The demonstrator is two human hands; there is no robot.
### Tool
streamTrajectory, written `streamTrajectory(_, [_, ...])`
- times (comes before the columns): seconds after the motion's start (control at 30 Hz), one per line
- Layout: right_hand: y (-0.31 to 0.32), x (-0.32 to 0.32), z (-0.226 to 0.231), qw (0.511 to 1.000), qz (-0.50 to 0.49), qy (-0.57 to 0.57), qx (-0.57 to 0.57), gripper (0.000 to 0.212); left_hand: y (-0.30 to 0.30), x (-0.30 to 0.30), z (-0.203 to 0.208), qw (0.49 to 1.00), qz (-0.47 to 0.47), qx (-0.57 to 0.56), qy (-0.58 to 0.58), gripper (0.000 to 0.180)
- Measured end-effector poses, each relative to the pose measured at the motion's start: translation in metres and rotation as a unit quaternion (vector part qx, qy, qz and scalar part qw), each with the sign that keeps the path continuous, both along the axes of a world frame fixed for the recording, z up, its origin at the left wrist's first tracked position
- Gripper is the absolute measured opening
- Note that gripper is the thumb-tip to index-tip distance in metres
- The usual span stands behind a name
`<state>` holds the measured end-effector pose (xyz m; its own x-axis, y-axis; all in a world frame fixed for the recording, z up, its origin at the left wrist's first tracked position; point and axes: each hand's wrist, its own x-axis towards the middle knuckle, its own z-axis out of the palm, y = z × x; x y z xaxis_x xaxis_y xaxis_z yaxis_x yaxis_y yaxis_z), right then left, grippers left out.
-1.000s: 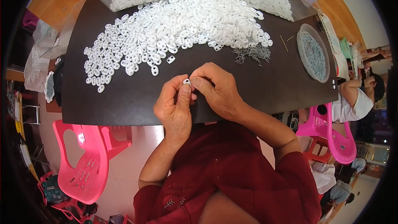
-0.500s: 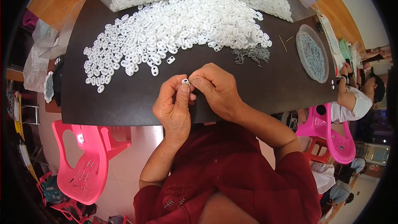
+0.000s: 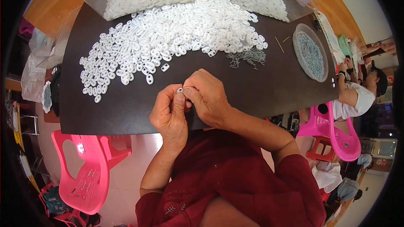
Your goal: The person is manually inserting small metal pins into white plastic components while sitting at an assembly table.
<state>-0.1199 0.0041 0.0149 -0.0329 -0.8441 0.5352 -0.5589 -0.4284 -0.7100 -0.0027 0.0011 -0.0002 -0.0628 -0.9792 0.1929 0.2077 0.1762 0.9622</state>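
White plastic piece [image 3: 180, 90] in front of heap of pieces [image 3: 176, 29], grasped between thumb and fingers of left hand [image 3: 169, 111]. Right hand [image 3: 207, 96], thumb and forefinger pinched together, close against piece; cannot tell whether they hold anything. Grey pins [image 3: 248, 57] at heap's right edge.

White pieces [image 3: 168, 33] smooth plastic; grey pins [image 3: 248, 57] metallic; tabletop [image 3: 269, 90] smooth; chair [image 3: 100, 176] glossy plastic.

A pile of pieces [image 3: 168, 38] spreads across the bench [image 3: 252, 90], a left bin [image 3: 91, 0] and a right bin [image 3: 301, 11] behind it. Pins [image 3: 248, 57] lie at its right front; farther right are sticks [image 3: 279, 45], then a tub [image 3: 296, 49] of pins. The hands [image 3: 169, 111] are before the pile.
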Motion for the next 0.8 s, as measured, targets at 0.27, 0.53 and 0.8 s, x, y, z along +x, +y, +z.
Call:
streamTrajectory(0.27, [0.001, -0.007, -0.002, 0.999, -0.001, 0.033, -0.004, 0.004, -0.001, -0.001, 0.002, 1.000, -0.017, 0.019, -0.007, 0.012])
streamTrajectory(0.53, [-0.027, -0.073, 0.009, 0.950, -0.154, 0.262, -0.078, 0.021, -0.002, 0.004, 0.002, 0.994, -0.037, 0.073, 0.069, 0.017])
streamTrajectory(0.8, [-0.053, -0.069, 0.002, 0.908, -0.146, 0.392, -0.022, 0.023, -0.004, 0.005, 0.003, 0.991, -0.038, 0.080, 0.099, 0.018])
